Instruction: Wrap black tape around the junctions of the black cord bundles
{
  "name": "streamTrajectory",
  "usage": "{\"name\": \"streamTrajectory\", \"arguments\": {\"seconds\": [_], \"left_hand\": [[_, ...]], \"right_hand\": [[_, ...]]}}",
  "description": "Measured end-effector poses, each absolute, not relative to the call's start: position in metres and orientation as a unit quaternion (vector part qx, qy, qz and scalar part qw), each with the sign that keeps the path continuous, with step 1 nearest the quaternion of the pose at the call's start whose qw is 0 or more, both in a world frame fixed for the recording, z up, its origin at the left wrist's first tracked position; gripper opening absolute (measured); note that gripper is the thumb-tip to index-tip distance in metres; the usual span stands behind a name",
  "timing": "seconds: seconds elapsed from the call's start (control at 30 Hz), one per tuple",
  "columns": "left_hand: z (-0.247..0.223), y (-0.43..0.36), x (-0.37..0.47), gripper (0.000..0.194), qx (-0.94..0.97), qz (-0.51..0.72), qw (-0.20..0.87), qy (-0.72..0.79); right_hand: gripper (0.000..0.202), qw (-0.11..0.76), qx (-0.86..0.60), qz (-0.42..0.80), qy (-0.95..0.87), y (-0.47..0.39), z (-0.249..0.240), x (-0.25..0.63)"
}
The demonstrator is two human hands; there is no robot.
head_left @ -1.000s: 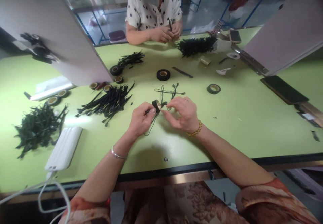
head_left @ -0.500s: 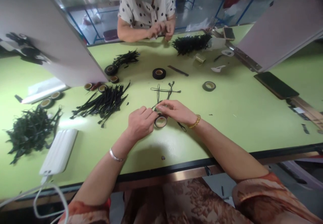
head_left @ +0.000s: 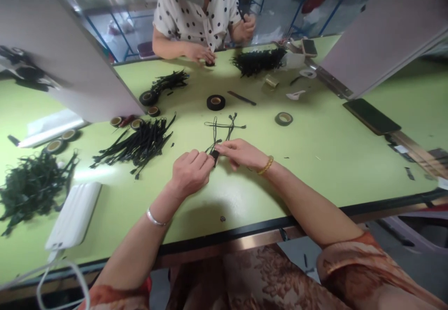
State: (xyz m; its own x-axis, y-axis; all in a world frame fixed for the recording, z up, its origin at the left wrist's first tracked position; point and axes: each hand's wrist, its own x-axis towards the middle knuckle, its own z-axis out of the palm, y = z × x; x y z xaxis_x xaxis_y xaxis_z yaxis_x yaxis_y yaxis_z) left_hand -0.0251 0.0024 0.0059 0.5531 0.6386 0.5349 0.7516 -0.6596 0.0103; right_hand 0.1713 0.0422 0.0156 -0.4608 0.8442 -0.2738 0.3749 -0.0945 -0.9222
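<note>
Above the table in front of me, my left hand (head_left: 192, 172) is closed, its fingertips at a black tape roll (head_left: 214, 156) that shows nearly edge-on. Whatever lies inside these fingers is mostly hidden. Opposite it, my right hand (head_left: 241, 154) pinches at the same roll with thumb and fingers. Thin black looped cords (head_left: 227, 126) lie crossed just beyond both hands, and some run in toward my fingertips. A larger black tape roll (head_left: 216, 102) lies flat farther out.
Bundles of black cords (head_left: 140, 144) and a tangled dark pile (head_left: 33, 184) lie left, near a white power bank (head_left: 73, 214). Another tape roll (head_left: 283, 119) and a dark phone (head_left: 371, 116) are to the right. A co-worker (head_left: 198, 21) sits opposite, between upright panels (head_left: 385, 35).
The tape roll between my hands has turned from showing its open ring to nearly edge-on. The co-worker's hands have moved apart, one raised. The view has shifted slightly.
</note>
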Motion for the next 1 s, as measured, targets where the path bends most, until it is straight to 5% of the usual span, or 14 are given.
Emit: {"name": "streamTrajectory", "arguments": {"seconds": [0.23, 0.47, 0.8, 1.0], "left_hand": [[0.000, 0.001, -0.020, 0.027, -0.888, -0.253, 0.076, -0.376], [-0.012, -0.003, -0.008, 0.024, -0.887, -0.244, 0.056, -0.388], [-0.006, 0.003, -0.006, 0.023, -0.681, -0.317, -0.315, -0.580], [-0.003, 0.010, -0.007, 0.024, -0.431, -0.426, -0.613, -0.507]], "right_hand": [[0.024, 0.314, -0.421, 0.666, -0.529, 0.040, 0.004, 0.160], [0.046, 0.451, -0.412, 0.670, -0.422, 0.037, 0.002, 0.156], [0.049, 0.516, -0.351, 0.604, -0.496, 0.028, 0.013, 0.160], [0.034, 0.480, -0.342, 0.494, -0.639, 0.024, 0.018, 0.163]]}}
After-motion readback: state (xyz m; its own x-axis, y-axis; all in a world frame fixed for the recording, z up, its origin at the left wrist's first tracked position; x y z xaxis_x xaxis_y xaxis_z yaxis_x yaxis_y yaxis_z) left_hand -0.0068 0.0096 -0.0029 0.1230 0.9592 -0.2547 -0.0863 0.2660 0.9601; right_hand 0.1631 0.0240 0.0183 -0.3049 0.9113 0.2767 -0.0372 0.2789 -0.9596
